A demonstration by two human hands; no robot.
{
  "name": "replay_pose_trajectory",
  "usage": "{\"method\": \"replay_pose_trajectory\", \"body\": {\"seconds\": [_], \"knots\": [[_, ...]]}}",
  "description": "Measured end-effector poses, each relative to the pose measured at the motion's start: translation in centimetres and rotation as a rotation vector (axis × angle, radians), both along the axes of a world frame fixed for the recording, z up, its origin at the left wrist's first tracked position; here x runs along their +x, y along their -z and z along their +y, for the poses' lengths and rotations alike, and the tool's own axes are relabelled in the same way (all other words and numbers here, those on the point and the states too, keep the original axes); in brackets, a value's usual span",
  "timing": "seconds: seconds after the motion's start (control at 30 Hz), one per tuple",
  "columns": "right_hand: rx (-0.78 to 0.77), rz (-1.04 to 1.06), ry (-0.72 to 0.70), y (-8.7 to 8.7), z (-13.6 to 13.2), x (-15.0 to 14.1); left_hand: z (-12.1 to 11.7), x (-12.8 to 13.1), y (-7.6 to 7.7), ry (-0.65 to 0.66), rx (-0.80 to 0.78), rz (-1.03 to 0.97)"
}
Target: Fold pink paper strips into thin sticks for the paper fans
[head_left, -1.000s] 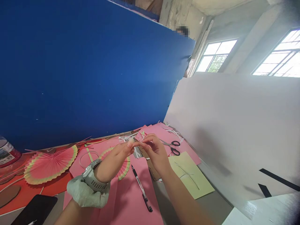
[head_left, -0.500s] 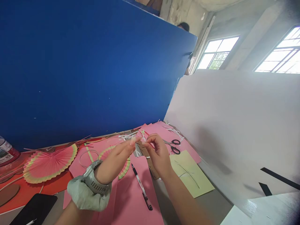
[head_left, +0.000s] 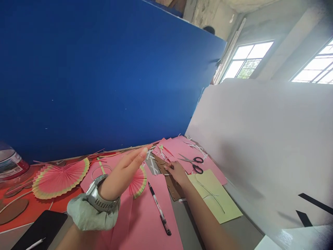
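My left hand [head_left: 127, 170] is raised over the pink paper, its fingers stretched out straight and together, with nothing visible in it. Around that wrist are a grey watch [head_left: 100, 194] and a pale green scrunchie [head_left: 92, 212]. My right hand [head_left: 178, 173] is low over a brown card piece [head_left: 174, 189], fingertips pinched together at its upper part. Whatever sits between those fingertips is too small to make out. Black-handled scissors [head_left: 194, 163] lie half open just right of this hand. A pen [head_left: 159, 208] rests on the pink paper [head_left: 145, 225] between my forearms.
Pink paper fans with yellow-green rims [head_left: 62, 178] lie at left, near a phone [head_left: 41, 229] and a plastic jar [head_left: 11, 163]. Pale green paper [head_left: 217, 198] with thin strips lies at right. Blue [head_left: 104, 76] and white panels [head_left: 260, 139] stand behind the table.
My hands have come apart. The right hand has gone down to the brown card, while the left stays raised with its fingers straightened. The view has shifted slightly.
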State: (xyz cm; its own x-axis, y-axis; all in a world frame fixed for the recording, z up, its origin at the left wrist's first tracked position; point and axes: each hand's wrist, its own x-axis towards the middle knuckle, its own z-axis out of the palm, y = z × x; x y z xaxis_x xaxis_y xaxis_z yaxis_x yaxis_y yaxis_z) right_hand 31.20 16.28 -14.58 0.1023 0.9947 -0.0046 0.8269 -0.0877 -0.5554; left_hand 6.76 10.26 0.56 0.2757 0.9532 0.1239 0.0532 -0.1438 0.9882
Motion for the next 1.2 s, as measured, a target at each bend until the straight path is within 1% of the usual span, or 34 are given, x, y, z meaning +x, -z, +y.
{"method": "replay_pose_trajectory", "body": {"seconds": [0.2, 0.33, 0.47, 0.53, 0.63, 0.73, 0.87, 0.97, 1.03, 1.1, 1.13, 1.2], "knots": [[0.028, -0.12, 0.031, 1.0, -0.1, -0.1, 0.0, 0.4, 0.0, 0.019, 0.006, 0.024], [0.085, -0.168, 0.055, 1.2, -0.5, -0.5, 0.1, 0.5, 0.2, 0.031, 0.017, 0.013], [0.099, -0.183, 0.059, 1.4, -0.4, -0.6, 0.1, 0.6, 0.5, 0.049, 0.01, -0.027], [0.099, -0.18, 0.061, 1.4, -0.3, -0.5, 0.1, 0.5, 0.6, 0.066, -0.009, -0.062], [0.101, -0.172, 0.07, 1.3, -0.3, -0.4, 0.1, 0.2, 0.5, 0.131, -0.048, -0.144], [0.099, -0.161, 0.071, 0.9, -0.7, -0.7, 0.0, -0.2, 0.1, 0.2, -0.072, -0.25], [0.088, -0.125, 0.043, 0.0, -1.2, -1.3, -0.3, -0.6, -0.7, 0.258, -0.097, -0.397], [0.084, -0.067, 0.002, -1.6, -1.2, -2.1, -0.5, -0.6, -1.0, 0.274, -0.094, -0.527], [0.089, -0.011, -0.041, -3.6, -1.2, -3.0, -0.7, -0.7, -1.2, 0.259, -0.088, -0.598], [0.107, 0.07, -0.116, -6.3, -1.7, -4.1, -0.8, -0.8, -1.4, 0.213, -0.071, -0.657], [0.112, 0.122, -0.178, -7.9, -2.2, -4.8, -0.9, -0.9, -1.5, 0.18, -0.055, -0.682], [0.108, 0.24, -0.352, -11.3, -3.8, -6.3, -1.0, -1.0, -1.6, 0.117, -0.012, -0.722]]}}
